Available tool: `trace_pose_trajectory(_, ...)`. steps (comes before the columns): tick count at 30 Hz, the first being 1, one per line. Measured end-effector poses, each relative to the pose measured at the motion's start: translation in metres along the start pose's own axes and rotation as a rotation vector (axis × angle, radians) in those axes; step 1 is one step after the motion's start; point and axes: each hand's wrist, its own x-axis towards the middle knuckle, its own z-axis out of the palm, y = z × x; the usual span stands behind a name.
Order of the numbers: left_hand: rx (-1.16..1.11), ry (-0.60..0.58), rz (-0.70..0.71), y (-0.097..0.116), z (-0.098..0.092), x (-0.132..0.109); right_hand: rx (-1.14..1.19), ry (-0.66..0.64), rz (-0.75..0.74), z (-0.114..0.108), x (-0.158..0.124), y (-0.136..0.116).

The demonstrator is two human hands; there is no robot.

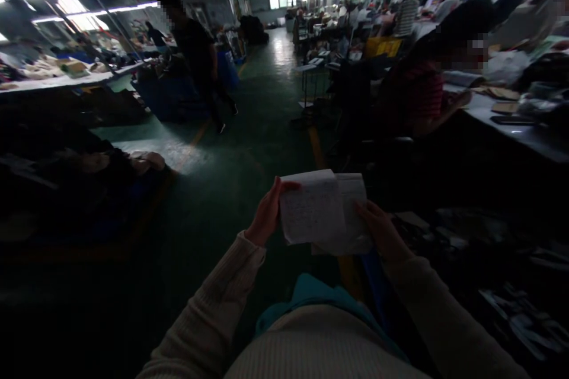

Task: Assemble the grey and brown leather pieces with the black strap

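White paper sheets (313,207) with faint writing are held up in front of my body, over the green floor. My left hand (268,211) grips their left edge, with a finger lying over the top left corner. At the right side, my right hand (381,226) pinches a second layer of the papers (355,189), which sits partly behind the first. The writing is too dim to read.
A person in dark clothes (193,47) walks at the left near blue bins (160,92). Another person in a striped top (418,92) sits at a worktable (528,130) on the right. Fabric piles (146,161) lie at the left; dark bundles lie at the lower right.
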Motion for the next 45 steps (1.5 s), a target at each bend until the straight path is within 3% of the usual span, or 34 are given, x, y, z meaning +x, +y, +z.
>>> trace_pose_trajectory(4,0.134,-0.065,0.044,0.0,0.027,0.035,0.041,-0.022,-0.046,0.007,0.011,-0.019)
trace_pose_trajectory(7,0.205,-0.098,0.11,-0.002,0.052,0.067,0.057,-0.011,-0.076,-0.005,0.036,-0.032)
trace_pose_trajectory(16,0.238,-0.102,0.032,-0.029,0.141,0.189,0.17,0.078,-0.102,-0.085,0.138,-0.082)
trace_pose_trajectory(23,0.171,-0.147,-0.035,-0.043,0.203,0.254,0.2,0.136,-0.135,-0.136,0.179,-0.119)
trace_pose_trajectory(29,0.171,-0.258,-0.101,-0.057,0.228,0.311,0.241,0.251,-0.135,-0.161,0.212,-0.127)
trace_pose_trajectory(35,-0.004,-0.447,-0.302,-0.071,0.253,0.386,0.254,0.469,-0.146,-0.175,0.263,-0.129)
trace_pose_trajectory(39,-0.04,-0.584,-0.332,-0.073,0.266,0.442,0.155,0.64,-0.208,-0.171,0.303,-0.137)
trace_pose_trajectory(45,0.002,-0.76,-0.341,-0.065,0.274,0.509,0.171,0.689,-0.197,-0.153,0.348,-0.157)
